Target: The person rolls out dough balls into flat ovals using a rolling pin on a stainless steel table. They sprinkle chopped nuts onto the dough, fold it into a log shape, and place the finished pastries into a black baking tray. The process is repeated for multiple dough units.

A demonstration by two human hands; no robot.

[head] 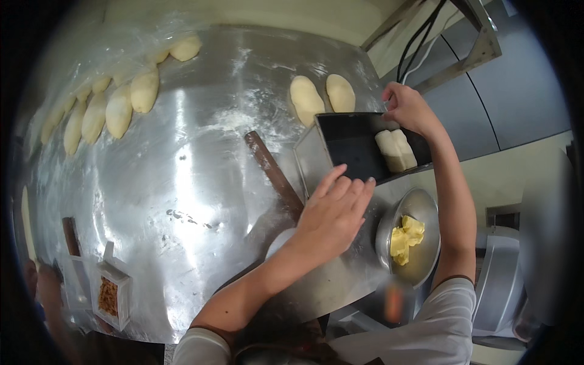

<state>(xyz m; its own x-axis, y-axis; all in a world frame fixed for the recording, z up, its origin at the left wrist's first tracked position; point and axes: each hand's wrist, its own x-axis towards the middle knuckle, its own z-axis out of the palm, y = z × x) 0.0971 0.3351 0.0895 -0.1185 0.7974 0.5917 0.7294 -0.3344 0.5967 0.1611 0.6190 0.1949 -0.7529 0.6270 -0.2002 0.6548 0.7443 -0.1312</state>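
A deep loaf pan, dark inside and silvery outside, stands near the right end of the steel table. Inside, against its right end, lies a pale dough roll with a crease down its middle. My left hand is over the pan's near rim, palm down, fingers apart with nothing visible in them. At the far rim is my right hand, thumb and fingers bent; whether they grip the rim is unclear. Just beyond the pan lie two flattened dough ovals, the left one and the right one.
A wooden rolling pin lies left of the pan. Butter chunks sit in a steel bowl at right. Several dough pieces lie under plastic film. Brown crumbly filling is in a plastic container, near another person's arm.
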